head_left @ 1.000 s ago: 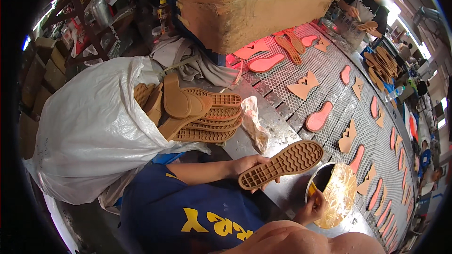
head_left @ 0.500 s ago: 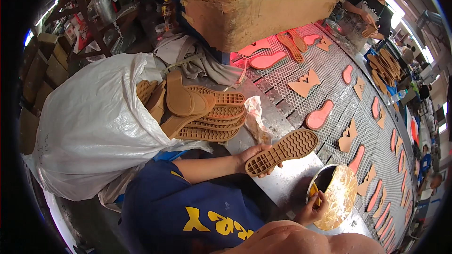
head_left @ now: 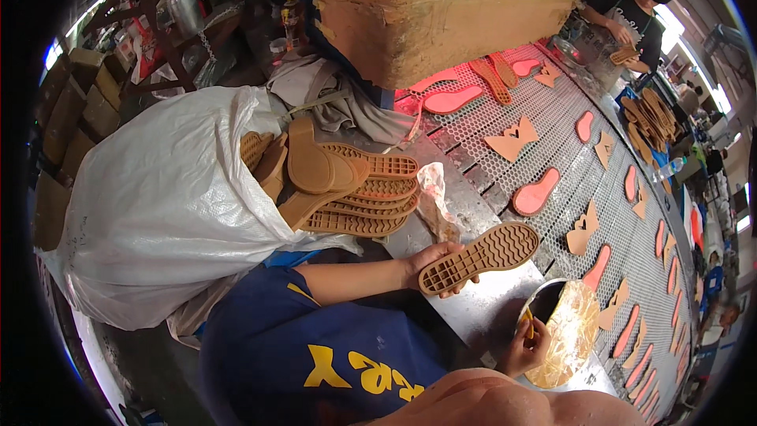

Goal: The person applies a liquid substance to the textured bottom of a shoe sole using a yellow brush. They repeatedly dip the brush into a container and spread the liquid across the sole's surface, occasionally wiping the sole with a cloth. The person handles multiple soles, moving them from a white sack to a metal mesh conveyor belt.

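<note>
My left hand (head_left: 430, 263) is closed around the heel end of a brown shoe sole (head_left: 490, 252), which is held tilted with its ridged tread facing up. To the right, my right hand (head_left: 526, 349) grips a thin yellow handle (head_left: 529, 325). Its lower end goes out of sight at the dark opening of a round pot (head_left: 574, 331), partly covered with crinkled, shiny amber film. Left of the held sole, a pile of similar brown soles (head_left: 363, 189) spills from a white woven sack (head_left: 165, 205).
A mesh conveyor (head_left: 552, 142) carries pink insole shapes and tan cut-out pieces under red light. A large taped cardboard box (head_left: 449, 24) stands at the back. A crumpled white cloth (head_left: 434, 193) lies on the metal edge. Across the conveyor, another person (head_left: 631, 24) handles a sole.
The view has shifted slightly, so most things nearby appear a little further right. My left hand still holds the sole, and my right hand stays at the pot with the yellow handle.
</note>
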Demonstrator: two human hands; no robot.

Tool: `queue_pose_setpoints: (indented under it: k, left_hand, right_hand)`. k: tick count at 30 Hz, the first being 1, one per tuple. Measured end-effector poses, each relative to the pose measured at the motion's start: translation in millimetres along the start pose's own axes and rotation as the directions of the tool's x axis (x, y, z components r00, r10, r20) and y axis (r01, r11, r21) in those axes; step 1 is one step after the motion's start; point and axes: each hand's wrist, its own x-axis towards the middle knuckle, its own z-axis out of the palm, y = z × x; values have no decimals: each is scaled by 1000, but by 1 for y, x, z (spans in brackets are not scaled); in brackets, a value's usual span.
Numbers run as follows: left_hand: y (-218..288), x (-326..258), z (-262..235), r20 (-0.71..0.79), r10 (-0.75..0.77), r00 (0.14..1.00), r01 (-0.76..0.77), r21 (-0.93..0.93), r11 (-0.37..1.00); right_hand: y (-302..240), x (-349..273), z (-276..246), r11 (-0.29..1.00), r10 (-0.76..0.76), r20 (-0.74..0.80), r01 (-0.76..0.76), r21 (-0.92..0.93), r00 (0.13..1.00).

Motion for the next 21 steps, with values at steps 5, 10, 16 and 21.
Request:
queue_pose_setpoints:
  k: [5,10,16,21]
  left_hand:
    - [-1,5,7,-46,-48,998,45,-68,997]
    - [8,-8,6,-5,7,1000,-7,-47,999]
    - [0,2,-3,-34,-40,999,38,-41,998]
    - [0,-2,-2,-63,-14,998,16,21,1000]
  right_hand:
    - [6,1,1,999,-40,-23,39,-8,999]
    - [1,8,15,997,27,5,-27,74,1000]
    - [16,2,10,998,-16,-26,18,62,1000]
    - [1,2,14,991,21,17,-23,130,1000]
